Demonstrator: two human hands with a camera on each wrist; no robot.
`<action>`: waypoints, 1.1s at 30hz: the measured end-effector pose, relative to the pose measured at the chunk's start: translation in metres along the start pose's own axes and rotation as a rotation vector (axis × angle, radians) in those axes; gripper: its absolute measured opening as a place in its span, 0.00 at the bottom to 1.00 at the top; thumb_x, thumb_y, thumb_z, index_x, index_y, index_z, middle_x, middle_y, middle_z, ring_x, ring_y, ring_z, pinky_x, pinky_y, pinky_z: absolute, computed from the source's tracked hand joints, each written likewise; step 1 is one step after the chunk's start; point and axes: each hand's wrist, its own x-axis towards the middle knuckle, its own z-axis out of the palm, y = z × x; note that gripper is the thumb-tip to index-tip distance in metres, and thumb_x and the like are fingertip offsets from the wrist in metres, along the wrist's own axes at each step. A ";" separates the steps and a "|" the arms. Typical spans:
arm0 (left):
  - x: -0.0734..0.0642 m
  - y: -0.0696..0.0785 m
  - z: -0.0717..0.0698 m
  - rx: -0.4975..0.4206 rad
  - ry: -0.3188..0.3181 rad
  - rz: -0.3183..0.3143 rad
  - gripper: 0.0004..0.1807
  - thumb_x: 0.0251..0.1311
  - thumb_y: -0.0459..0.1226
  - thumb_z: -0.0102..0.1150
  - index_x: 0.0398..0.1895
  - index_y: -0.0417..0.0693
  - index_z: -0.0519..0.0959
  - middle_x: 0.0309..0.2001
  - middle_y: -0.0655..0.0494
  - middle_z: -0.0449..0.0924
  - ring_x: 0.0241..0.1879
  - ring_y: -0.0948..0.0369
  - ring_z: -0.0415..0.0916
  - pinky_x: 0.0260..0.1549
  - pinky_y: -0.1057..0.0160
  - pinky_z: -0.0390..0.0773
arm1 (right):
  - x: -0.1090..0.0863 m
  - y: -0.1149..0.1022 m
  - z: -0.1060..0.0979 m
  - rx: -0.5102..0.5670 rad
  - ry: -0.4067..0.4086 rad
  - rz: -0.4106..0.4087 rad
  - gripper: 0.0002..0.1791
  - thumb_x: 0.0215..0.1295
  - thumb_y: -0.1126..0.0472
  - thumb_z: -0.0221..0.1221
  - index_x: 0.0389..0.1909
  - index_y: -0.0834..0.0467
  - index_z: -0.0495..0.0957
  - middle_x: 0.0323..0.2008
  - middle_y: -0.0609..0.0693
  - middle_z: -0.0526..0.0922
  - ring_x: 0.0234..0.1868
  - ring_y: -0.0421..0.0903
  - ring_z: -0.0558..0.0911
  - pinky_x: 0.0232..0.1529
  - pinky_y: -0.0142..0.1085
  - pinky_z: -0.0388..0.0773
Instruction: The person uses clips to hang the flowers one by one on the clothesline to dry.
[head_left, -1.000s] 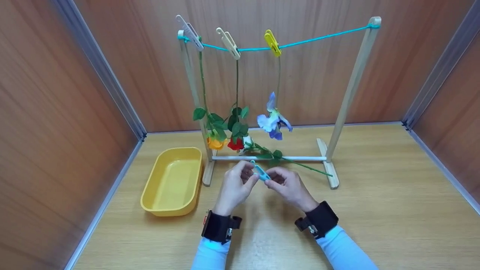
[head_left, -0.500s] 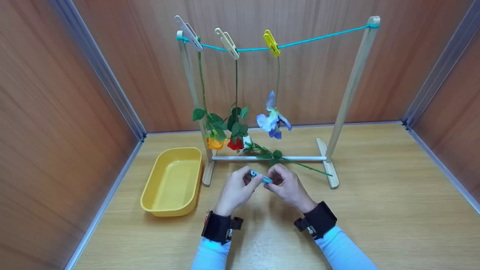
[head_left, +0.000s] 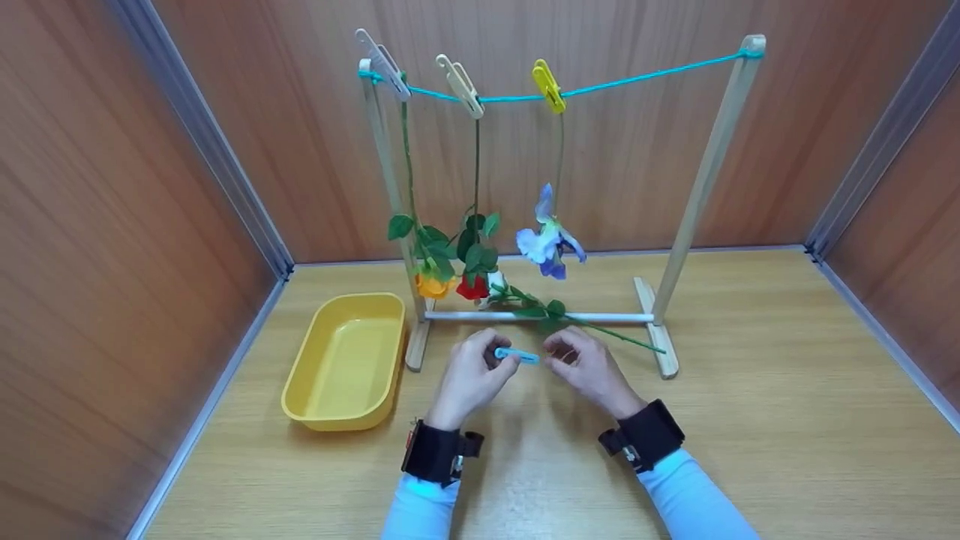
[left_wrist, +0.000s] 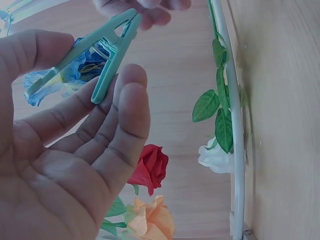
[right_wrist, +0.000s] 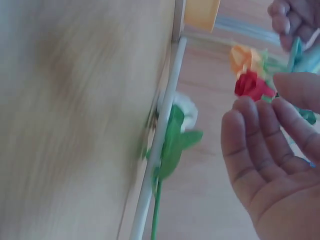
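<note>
A light blue clothespin [head_left: 517, 355] is pinched between the thumb and fingers of my left hand [head_left: 469, 379], its nose toward the right. In the left wrist view the clothespin [left_wrist: 112, 52] has its two handles between thumb and fingertips. My right hand [head_left: 592, 373] is just right of the clothespin, apart from it, holding nothing, fingers gently bent. Beyond both hands a white rose [left_wrist: 216, 156] lies with its green stem [head_left: 615, 335] across the rack's lower bar [head_left: 600, 317].
On the blue cord [head_left: 652, 75], clothespins hold an orange rose [head_left: 433, 286], a red rose [head_left: 472, 287] and a blue iris [head_left: 551, 244] upside down. A yellow tub [head_left: 345, 367] stands left of the wooden rack [head_left: 709, 172].
The clothespin has turned from slanting to nearly level in my left hand. My right hand has let go of it and drawn slightly to the right.
</note>
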 end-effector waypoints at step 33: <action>-0.001 -0.002 0.001 0.040 0.034 0.024 0.06 0.63 0.33 0.65 0.41 0.40 0.83 0.32 0.55 0.79 0.29 0.63 0.72 0.30 0.66 0.75 | -0.002 0.063 -0.040 0.276 -0.003 0.622 0.38 0.75 0.64 0.53 0.80 0.69 0.48 0.69 0.71 0.70 0.36 0.43 0.87 0.30 0.33 0.84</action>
